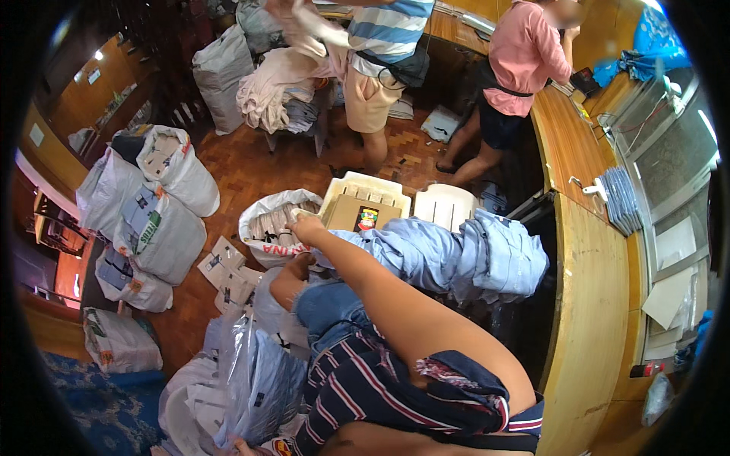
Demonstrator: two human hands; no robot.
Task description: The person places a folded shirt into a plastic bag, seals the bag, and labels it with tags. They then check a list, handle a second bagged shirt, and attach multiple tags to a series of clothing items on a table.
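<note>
My right arm stretches forward, and my right hand [308, 228] is at a white woven sack [255, 222] packed with folded beige garments [277, 222]. Its fingers close over the edge of one folded garment, partly hidden from view. Low in the picture, my left hand [243, 447] shows only in part, beside a clear plastic bag [242, 349] of folded light-blue shirts [266, 384]. Its fingers seem bent against the plastic, but their grip is cut off by the lower edge. Several packed beige garments [230, 266] lie on the floor next to the sack.
Cream plastic crates [357, 184], one holding a brown box [351, 216], stand ahead. Light-blue shirts [426, 247] are heaped before them. Filled white sacks [163, 235] crowd the left. A wooden counter [589, 304] runs along the right. Two people [388, 38] [521, 61] stand at the back.
</note>
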